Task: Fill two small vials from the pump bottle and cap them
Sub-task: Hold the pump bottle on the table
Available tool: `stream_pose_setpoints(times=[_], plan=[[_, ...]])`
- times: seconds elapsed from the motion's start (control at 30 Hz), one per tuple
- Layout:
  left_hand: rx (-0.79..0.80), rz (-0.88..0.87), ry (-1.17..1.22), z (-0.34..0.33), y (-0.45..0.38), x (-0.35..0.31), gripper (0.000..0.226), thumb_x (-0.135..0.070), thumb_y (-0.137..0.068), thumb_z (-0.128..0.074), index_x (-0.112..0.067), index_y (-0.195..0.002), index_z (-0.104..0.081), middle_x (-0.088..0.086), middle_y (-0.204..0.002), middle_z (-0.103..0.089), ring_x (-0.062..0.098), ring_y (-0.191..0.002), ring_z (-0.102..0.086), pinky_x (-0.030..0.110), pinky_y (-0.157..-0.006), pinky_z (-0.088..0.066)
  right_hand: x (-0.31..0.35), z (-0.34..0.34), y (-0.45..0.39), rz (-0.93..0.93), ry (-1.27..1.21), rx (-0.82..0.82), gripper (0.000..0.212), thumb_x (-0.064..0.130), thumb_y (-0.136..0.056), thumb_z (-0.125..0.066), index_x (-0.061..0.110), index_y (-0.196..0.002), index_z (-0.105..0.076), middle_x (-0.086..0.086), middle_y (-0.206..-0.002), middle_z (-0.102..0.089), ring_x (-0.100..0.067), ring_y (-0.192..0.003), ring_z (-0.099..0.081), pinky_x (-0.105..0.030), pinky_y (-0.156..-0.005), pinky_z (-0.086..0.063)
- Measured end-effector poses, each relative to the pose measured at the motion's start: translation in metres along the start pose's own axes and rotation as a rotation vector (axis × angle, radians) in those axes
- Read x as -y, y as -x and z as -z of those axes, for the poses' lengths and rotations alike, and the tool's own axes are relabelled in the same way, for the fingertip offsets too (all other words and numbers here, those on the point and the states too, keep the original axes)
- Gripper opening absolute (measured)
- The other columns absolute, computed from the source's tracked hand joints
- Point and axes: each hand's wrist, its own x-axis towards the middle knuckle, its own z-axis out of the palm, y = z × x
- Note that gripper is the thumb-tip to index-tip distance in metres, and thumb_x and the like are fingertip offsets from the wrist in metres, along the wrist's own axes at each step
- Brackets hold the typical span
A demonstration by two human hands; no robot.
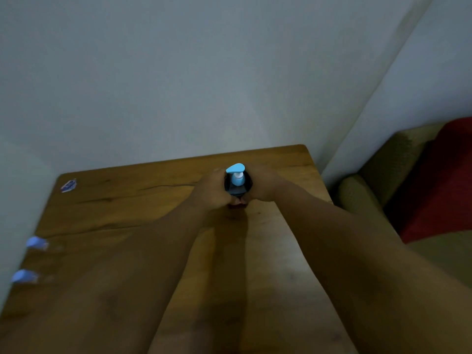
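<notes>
A dark pump bottle (238, 187) with a light blue pump head stands near the far edge of the wooden table (127, 205). My left hand (213, 191) grips its left side and my right hand (264, 185) grips its right side, fingers curled round the body. Two small vials with blue caps lie at the table's left edge, one vial (37, 243) farther from me and the other vial (24, 276) nearer; both are blurred. The bottle's lower part is hidden by my hands.
A small blue-and-white sticker or packet (68, 185) lies at the table's far left corner. Pale walls close in behind and to the left. An olive armchair (378, 175) with a red cloth (439, 180) stands to the right of the table.
</notes>
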Motion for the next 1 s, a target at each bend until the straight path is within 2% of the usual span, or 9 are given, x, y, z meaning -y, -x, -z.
stream_pose_setpoints(times=[0.13,0.23,0.3,0.5,0.7,0.8,0.87,0.93,1.0], plan=[[-0.016,0.021,-0.003,0.008,0.047,0.001,0.071,-0.031,-0.055,-0.092,-0.024,-0.12,-0.066,-0.006,-0.113,-0.067,0.015,-0.101,-0.063,0.036,-0.084,-0.053,0.026,-0.012,0.034,0.009,0.009,0.019,0.086,0.014,-0.064,-0.095,0.017,-0.14,-0.054,-0.004,-0.138,-0.062,-0.026,-0.124,-0.058,-0.038,-0.101,-0.049],[-0.017,0.017,0.0,0.008,0.077,0.004,0.064,-0.029,-0.053,-0.092,-0.026,-0.112,-0.069,-0.013,-0.101,-0.068,0.012,-0.092,-0.065,0.026,-0.068,-0.048,0.037,-0.026,0.056,0.019,0.006,0.023,0.086,0.013,-0.06,-0.096,0.016,-0.137,-0.058,-0.004,-0.136,-0.064,-0.025,-0.123,-0.06,-0.038,-0.099,-0.05],[-0.022,0.017,0.002,0.005,0.091,0.008,0.062,-0.026,-0.054,-0.093,-0.025,-0.112,-0.069,-0.014,-0.097,-0.066,0.011,-0.091,-0.064,0.021,-0.064,-0.042,0.041,-0.035,0.066,0.016,0.002,0.03,0.084,0.012,-0.059,-0.096,0.016,-0.135,-0.06,-0.003,-0.133,-0.066,-0.024,-0.121,-0.061,-0.034,-0.095,-0.05],[-0.005,0.09,0.072,-0.011,0.105,0.024,0.076,-0.021,-0.056,-0.092,-0.023,-0.125,-0.061,-0.005,-0.116,-0.066,0.017,-0.102,-0.063,0.037,-0.084,-0.053,0.042,-0.058,0.074,0.009,0.031,0.042,0.088,0.013,-0.064,-0.094,0.015,-0.141,-0.053,-0.007,-0.141,-0.058,-0.029,-0.127,-0.055,-0.043,-0.104,-0.048],[-0.02,0.112,0.151,-0.023,0.106,0.032,0.078,-0.018,-0.059,-0.093,-0.026,-0.128,-0.058,-0.011,-0.115,-0.059,0.01,-0.1,-0.057,0.027,-0.08,-0.044,0.036,-0.067,0.075,-0.002,-0.011,0.038,0.089,0.011,-0.065,-0.092,0.014,-0.144,-0.052,-0.008,-0.143,-0.056,-0.028,-0.13,-0.053,-0.043,-0.107,-0.045],[-0.021,0.121,0.15,-0.023,0.104,0.034,0.079,-0.019,-0.059,-0.093,-0.025,-0.129,-0.058,-0.011,-0.115,-0.059,0.014,-0.103,-0.059,0.028,-0.08,-0.045,0.038,-0.068,0.073,-0.014,-0.017,0.037,0.089,0.011,-0.065,-0.092,0.014,-0.144,-0.051,-0.009,-0.142,-0.056,-0.029,-0.13,-0.053,-0.043,-0.106,-0.046],[-0.028,0.124,0.12,-0.021,0.105,0.033,0.085,-0.019,-0.056,-0.093,-0.023,-0.132,-0.057,-0.003,-0.124,-0.061,0.022,-0.112,-0.06,0.033,-0.086,-0.049,0.041,-0.067,0.073,-0.02,0.009,0.064,0.1,0.013,-0.065,-0.093,0.013,-0.151,-0.042,-0.01,-0.148,-0.05,-0.031,-0.135,-0.049,-0.043,-0.109,-0.044],[-0.032,0.148,0.046,-0.013,0.111,0.034,0.101,-0.025,-0.053,-0.094,-0.019,-0.142,-0.048,0.004,-0.138,-0.054,0.026,-0.125,-0.053,0.033,-0.094,-0.045,0.046,-0.064,0.075,-0.026,-0.002,0.097,0.129,0.016,-0.063,-0.095,0.01,-0.163,-0.013,-0.013,-0.16,-0.034,-0.033,-0.145,-0.038,-0.043,-0.114,-0.04],[-0.063,0.203,0.002,-0.002,0.121,0.041,0.112,-0.031,-0.056,-0.093,-0.018,-0.151,-0.037,0.006,-0.153,-0.042,0.024,-0.138,-0.041,0.031,-0.107,-0.038,0.054,-0.057,0.077,0.012,-0.013,0.105,0.149,0.021,-0.063,-0.096,0.016,-0.163,0.013,-0.013,-0.169,-0.013,-0.034,-0.153,-0.023,-0.046,-0.119,-0.033]])
